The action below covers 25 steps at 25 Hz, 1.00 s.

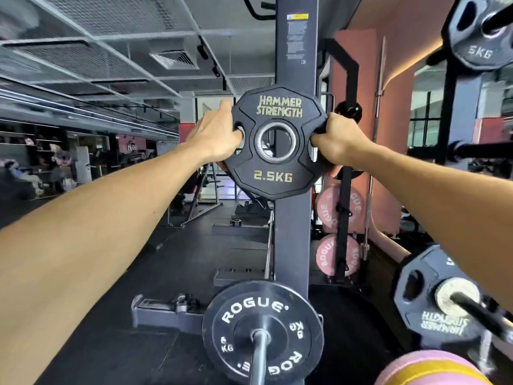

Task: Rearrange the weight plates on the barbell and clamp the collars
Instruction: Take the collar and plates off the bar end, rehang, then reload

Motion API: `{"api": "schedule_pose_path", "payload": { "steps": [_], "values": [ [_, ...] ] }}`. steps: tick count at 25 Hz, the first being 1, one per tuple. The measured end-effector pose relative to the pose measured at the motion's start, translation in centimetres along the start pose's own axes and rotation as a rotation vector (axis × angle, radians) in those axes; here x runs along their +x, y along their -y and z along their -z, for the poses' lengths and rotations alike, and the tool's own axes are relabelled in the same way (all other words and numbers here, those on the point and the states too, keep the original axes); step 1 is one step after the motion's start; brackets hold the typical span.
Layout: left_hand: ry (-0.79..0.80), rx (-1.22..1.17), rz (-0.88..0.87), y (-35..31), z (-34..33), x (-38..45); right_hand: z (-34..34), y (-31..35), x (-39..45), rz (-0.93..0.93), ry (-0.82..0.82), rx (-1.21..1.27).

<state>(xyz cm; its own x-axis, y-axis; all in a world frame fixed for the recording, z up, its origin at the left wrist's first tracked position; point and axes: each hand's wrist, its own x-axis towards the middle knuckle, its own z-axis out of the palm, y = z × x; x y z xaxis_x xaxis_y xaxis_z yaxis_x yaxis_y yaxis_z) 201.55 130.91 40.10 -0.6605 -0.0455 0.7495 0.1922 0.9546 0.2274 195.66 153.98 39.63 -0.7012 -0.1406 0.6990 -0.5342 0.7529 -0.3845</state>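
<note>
Black rubber floor (172,262), pink wall (399,107) – grey mesh ceiling (105,20), dark rack upright (295,65), windows (424,112) at right

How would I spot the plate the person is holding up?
Find the tall dark rack upright mid-frame. In front of it, both hands hold a small black plate. Unlike the round Rogue plate on the bar below, it has angular edges, grip holes and gold "2.5KG" lettering.

I am in a commercial gym. A dark steel rack upright (295,79) rises ahead of me, pink Rogue bumper plates (337,209) hang on storage pegs, a loaded barbell (258,357) sits below, black rubber flooring (155,287) spreads out, and exercise machines (202,190) stand beyond.
</note>
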Motion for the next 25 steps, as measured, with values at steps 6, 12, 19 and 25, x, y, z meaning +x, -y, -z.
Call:
{"api": "schedule_pose_path", "payload": {
  "steps": [6,12,19,25],
  "values": [
    [0.010,0.012,-0.010,4.2,-8.4,-14.2,-9.4,-4.6,-13.1,-0.008,0.006,-0.024],
    [0.041,-0.013,-0.007,8.4,-13.8,-27.4,-17.0,-6.4,-26.0,-0.014,0.026,-0.021],
    [0.130,-0.049,0.052,11.8,-15.2,-40.4,-21.9,-5.3,-38.5,-0.067,0.124,-0.034],
    [0.274,-0.081,0.111,13.4,-17.6,-47.6,-24.8,-6.3,-45.5,-0.115,0.225,-0.055]
  ]
}}
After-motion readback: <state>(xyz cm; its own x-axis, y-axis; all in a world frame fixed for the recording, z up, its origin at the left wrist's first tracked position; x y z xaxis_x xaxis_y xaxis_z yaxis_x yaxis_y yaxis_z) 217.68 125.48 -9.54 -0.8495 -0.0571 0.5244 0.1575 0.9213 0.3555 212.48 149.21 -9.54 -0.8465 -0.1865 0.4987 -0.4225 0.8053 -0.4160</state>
